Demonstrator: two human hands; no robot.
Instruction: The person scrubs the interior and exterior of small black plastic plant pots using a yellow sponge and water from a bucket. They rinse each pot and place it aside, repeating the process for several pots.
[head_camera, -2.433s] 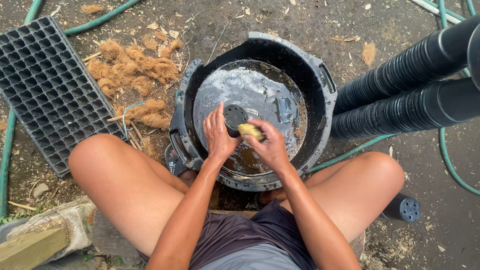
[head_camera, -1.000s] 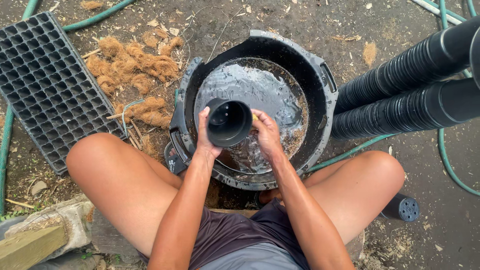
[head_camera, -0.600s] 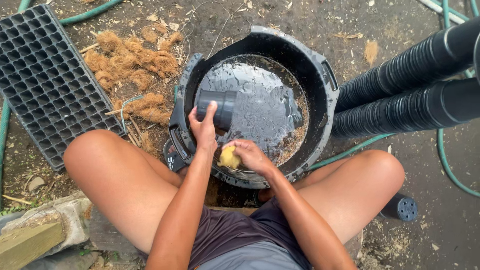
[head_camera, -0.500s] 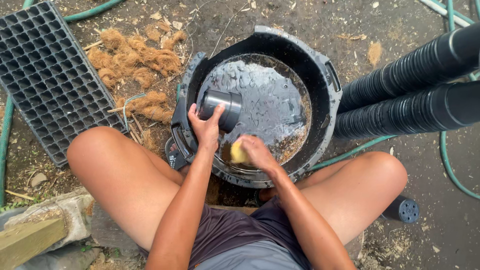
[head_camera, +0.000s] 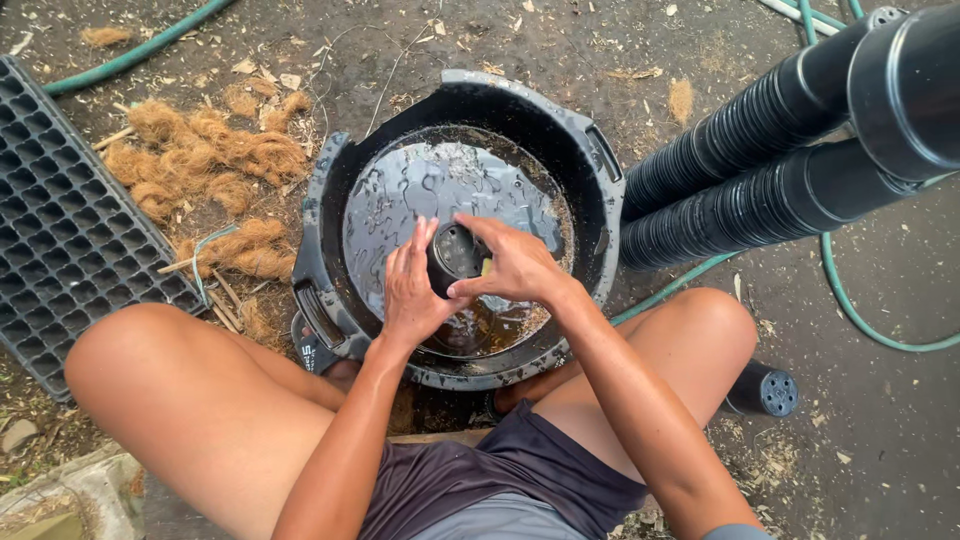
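Note:
A small black plastic pot (head_camera: 457, 254) is held bottom-up over a black tub (head_camera: 600, 170) of water. My left hand (head_camera: 411, 288) presses flat against the pot's left side. From the right, my right hand (head_camera: 512, 262) covers the pot and grips a small yellow sponge (head_camera: 487, 266), of which only a sliver shows under the fingers. Murky water (head_camera: 420, 180) fills the tub, with brown dirt around its rim.
Two long stacks of black pots (head_camera: 760, 190) lie at the right. A black seedling tray (head_camera: 60, 230) lies at the left, with brown coconut fibre (head_camera: 210, 160) beside it. A green hose (head_camera: 860, 310) curls around. One black pot (head_camera: 765, 390) lies by my right knee.
The pot has been turned from lying on its side to bottom-up. My right hand with the sponge has come up from the water onto the pot.

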